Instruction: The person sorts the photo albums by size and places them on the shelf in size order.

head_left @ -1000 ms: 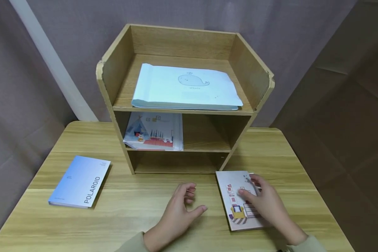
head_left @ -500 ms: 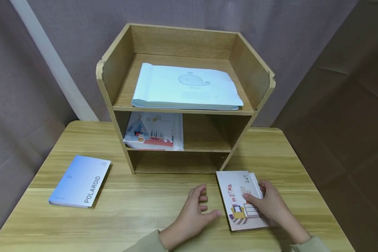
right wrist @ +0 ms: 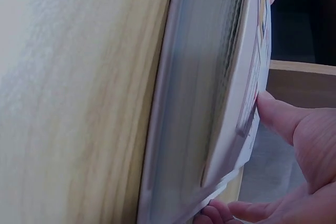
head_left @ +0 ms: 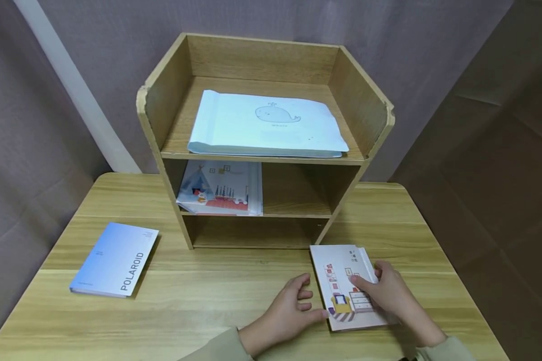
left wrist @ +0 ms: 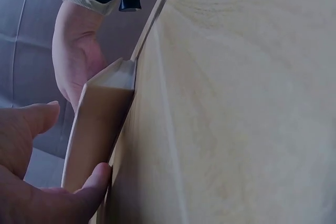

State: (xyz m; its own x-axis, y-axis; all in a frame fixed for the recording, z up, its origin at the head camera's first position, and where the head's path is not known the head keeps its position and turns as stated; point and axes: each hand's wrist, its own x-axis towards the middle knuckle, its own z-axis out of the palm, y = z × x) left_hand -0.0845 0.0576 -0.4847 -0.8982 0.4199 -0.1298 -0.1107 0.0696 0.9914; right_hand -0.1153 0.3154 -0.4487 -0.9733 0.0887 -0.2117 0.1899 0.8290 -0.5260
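A thick book (head_left: 341, 281) with a drawn room on its pale cover lies flat on the table, by the shelf's front right corner. My right hand (head_left: 390, 293) grips its right side, the thumb on the cover and the fingers at the page edge. In the right wrist view, the right hand (right wrist: 310, 150) is beside the wavy pages (right wrist: 226, 66). My left hand (head_left: 286, 311) is at the book's left edge, fingers loosely bent. The left wrist view has one digit of the left hand (left wrist: 31, 182) against or close to the plain spine (left wrist: 97, 124), another apart from it.
A wooden shelf (head_left: 264, 160) stands at the back. On its top board lies a light blue whale-cover book (head_left: 266, 125); a tent-cover book (head_left: 221, 188) lies in the middle compartment. A blue POLAROID book (head_left: 115, 260) lies at left on the wooden table (head_left: 198, 301).
My left hand has moved right and slightly toward me, to the book's left edge. My right hand has shifted slightly right and down along its right side. The book has stayed in place.
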